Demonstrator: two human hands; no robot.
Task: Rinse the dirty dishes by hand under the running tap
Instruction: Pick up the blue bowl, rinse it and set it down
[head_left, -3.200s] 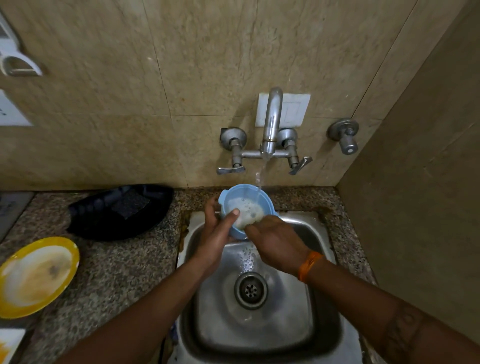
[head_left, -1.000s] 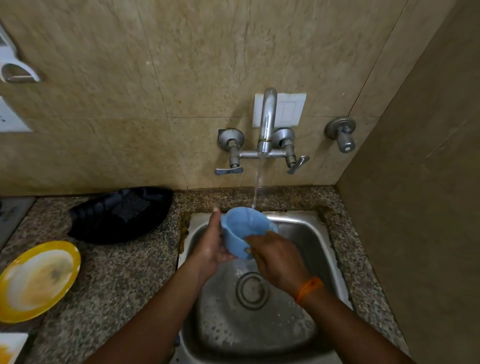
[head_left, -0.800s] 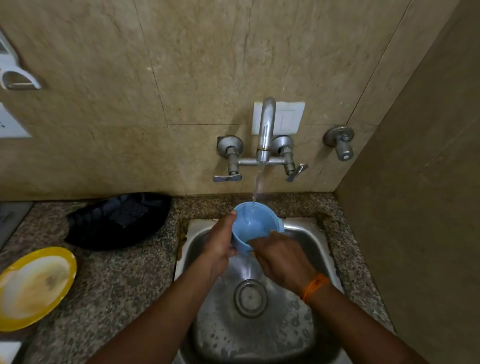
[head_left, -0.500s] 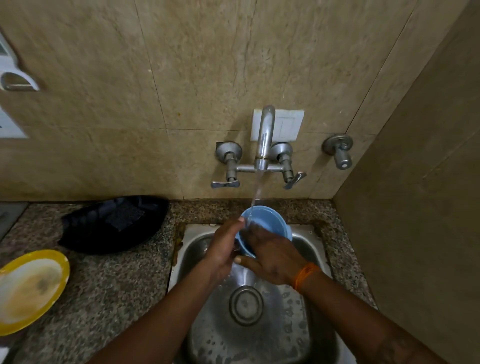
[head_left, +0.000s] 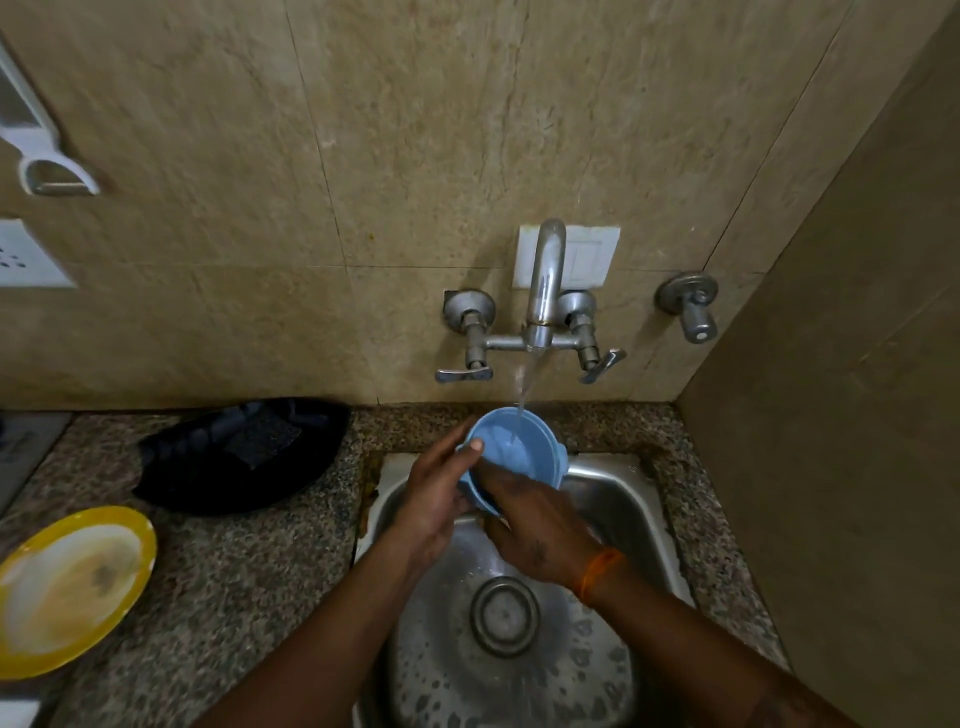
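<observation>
I was mid-rinse: my left hand (head_left: 434, 499) gripped the blue bowl (head_left: 511, 457) under the tap (head_left: 543, 291) while my right hand (head_left: 540, 525) rubbed inside. Next, I judged, the soiled yellow plate (head_left: 67, 587) at nine o'clock on the surface (head_left: 249, 571) needed fetching.

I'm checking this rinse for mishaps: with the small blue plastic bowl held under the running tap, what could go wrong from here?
1. The small blue plastic bowl is wet and tilted; the left hand pinches its rim while the right hand reaches inside, so it could slip into the steel sink.
2. The water stream lands at the bowl's far rim and may splash onto the speckled granite counter.
3. The soiled yellow plate remains unrinsed.
</observation>
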